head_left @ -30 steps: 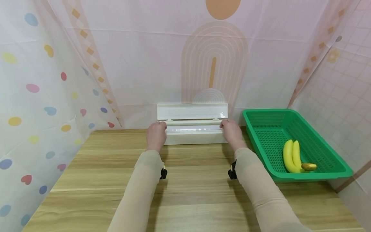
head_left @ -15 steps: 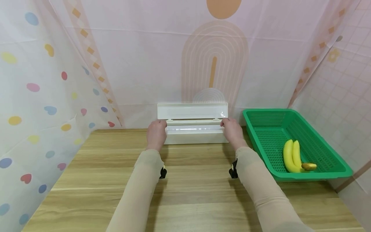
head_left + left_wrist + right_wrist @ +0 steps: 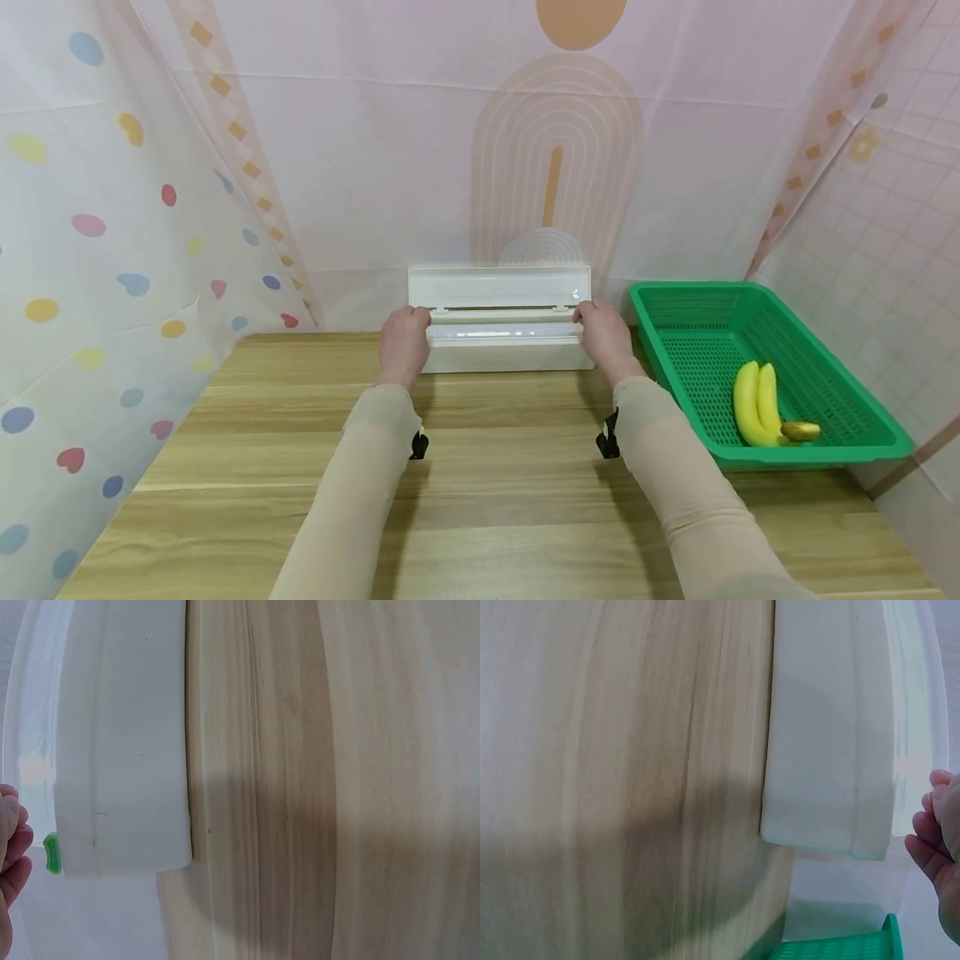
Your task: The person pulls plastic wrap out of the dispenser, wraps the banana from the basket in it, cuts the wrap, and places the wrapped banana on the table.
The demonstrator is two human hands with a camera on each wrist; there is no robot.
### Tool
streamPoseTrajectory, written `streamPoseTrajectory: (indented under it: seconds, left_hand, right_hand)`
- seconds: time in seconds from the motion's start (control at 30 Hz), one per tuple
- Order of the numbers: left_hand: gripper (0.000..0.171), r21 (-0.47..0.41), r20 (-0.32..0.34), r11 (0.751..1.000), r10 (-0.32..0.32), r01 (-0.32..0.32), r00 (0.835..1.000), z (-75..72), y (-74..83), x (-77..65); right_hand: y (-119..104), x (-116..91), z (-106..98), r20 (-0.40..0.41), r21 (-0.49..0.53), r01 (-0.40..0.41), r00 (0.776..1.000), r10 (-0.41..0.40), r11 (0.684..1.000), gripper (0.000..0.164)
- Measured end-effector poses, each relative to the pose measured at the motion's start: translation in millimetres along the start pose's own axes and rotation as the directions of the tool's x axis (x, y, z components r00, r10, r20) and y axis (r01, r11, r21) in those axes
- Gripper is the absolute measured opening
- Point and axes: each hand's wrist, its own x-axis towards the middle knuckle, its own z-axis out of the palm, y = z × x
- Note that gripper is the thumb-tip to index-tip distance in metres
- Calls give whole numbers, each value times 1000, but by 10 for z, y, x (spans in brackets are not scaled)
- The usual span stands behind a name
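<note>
A white cling film dispenser (image 3: 510, 358) stands at the back of the table, its hinged lid (image 3: 495, 285) tipped up. Clear, shiny cling film (image 3: 502, 331) shows across its opening. At the left end my left hand (image 3: 403, 346) pinches the film's edge between thumb and curled fingers; the left wrist view shows those fingertips (image 3: 16, 844) beside a small green slider (image 3: 52, 853). My right hand (image 3: 606, 340) pinches the film at the other end, and its fingers (image 3: 926, 840) appear curled in the right wrist view. The exact grip on the thin film is hard to see.
To the right stands a green plastic basket (image 3: 678, 367) with bananas (image 3: 750, 404) in it. The wooden table (image 3: 510, 483) reaches back to a patterned cloth (image 3: 375, 183) hung behind the dispenser. Another dotted cloth (image 3: 97, 283) hangs on the left.
Both hands have risen slightly at the dispenser's ends, and the right hand has shifted a little to the right. The dispenser, basket and bananas stay in place.
</note>
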Motion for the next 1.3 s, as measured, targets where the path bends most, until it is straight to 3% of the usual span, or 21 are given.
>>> streamPoseTrajectory:
  seconds: [0.5, 0.93, 1.3]
  left_hand:
    - [23, -33, -4, 999, 7, -7, 1000, -67, -23, 33]
    - [19, -30, -54, 999, 27, -29, 998, -83, -69, 55]
    - [24, -41, -52, 999, 28, -30, 998, -225, -24, 79]
  right_hand:
    - [10, 10, -62, -36, 0, 44, 998, -44, 999, 13]
    - [-14, 26, -167, -39, -4, 53, 998, -53, 999, 14]
    - [-9, 39, -237, -76, -13, 103, 992, -104, 995, 14]
